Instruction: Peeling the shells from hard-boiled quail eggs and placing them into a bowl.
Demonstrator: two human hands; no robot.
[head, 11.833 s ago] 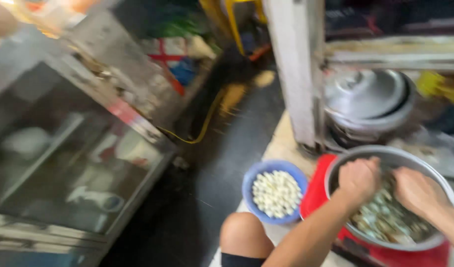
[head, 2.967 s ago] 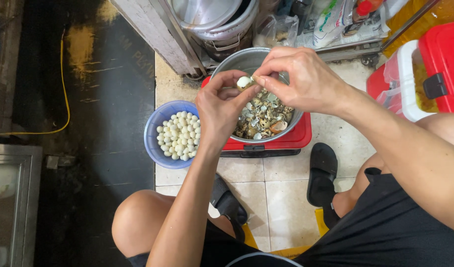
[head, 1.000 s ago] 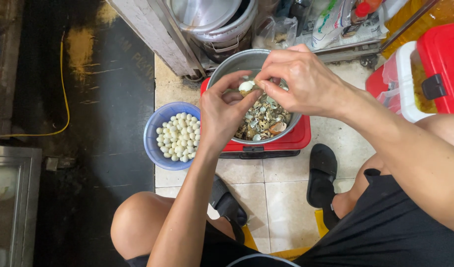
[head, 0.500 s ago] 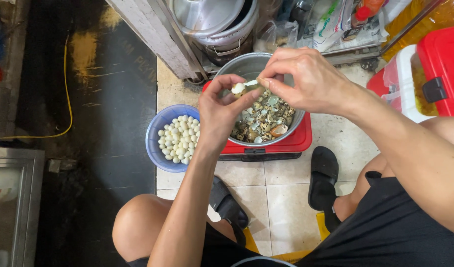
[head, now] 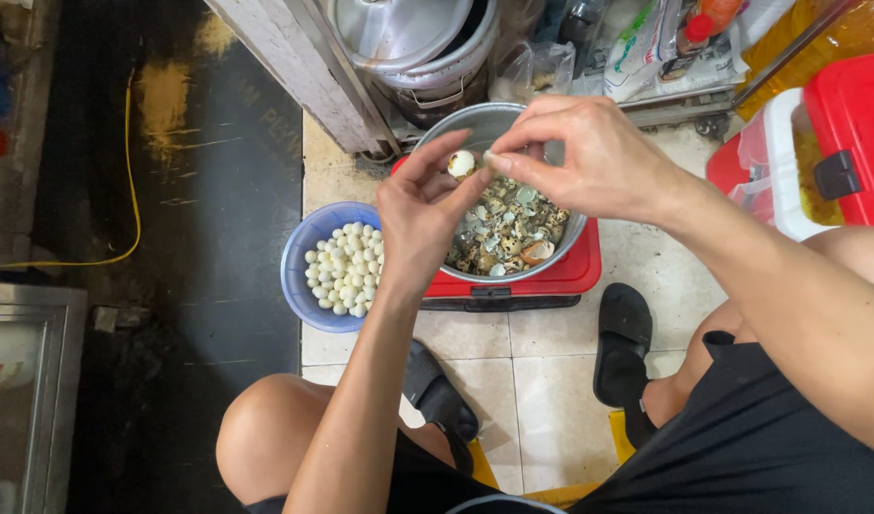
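Both hands meet above a metal bowl (head: 551, 224) of broken shells: the left hand (head: 420, 219) pinches a small, partly peeled egg (head: 461, 164) between its fingertips, while the right hand (head: 589, 157) picks at its shell. At left, a blue bowl (head: 302, 276) holds peeled white eggs (head: 347, 269); beneath the metal bowl sits a red box (head: 542, 281).

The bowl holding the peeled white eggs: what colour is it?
Blue; the bowl shows clearly in the head view, on the floor beside the left hand.
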